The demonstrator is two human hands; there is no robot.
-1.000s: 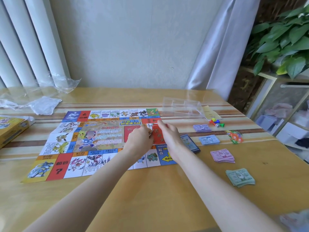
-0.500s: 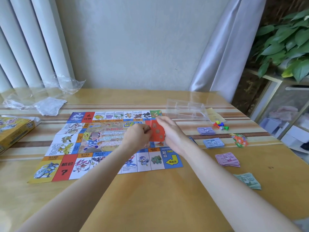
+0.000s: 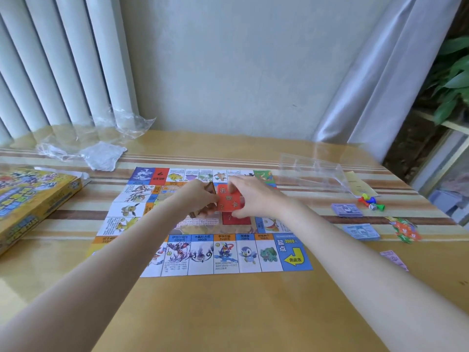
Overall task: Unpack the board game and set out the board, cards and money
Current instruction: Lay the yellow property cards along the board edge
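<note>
Both arms reach out over the board (image 3: 203, 252), which lies flat on the wooden table (image 3: 228, 313). The right hand (image 3: 253, 196) grips a red card stack (image 3: 229, 201) above the board's middle; the left hand (image 3: 198, 199) pinches brown cards (image 3: 209, 190) beside it. Right of the board lie money piles (image 3: 346, 209) and a clear tray (image 3: 312, 171); left of it lies the yellow box (image 3: 30, 199). Behind the board are a pale wall and curtains.

Head view, forward-down over table (image 3: 228, 313), close.
</note>
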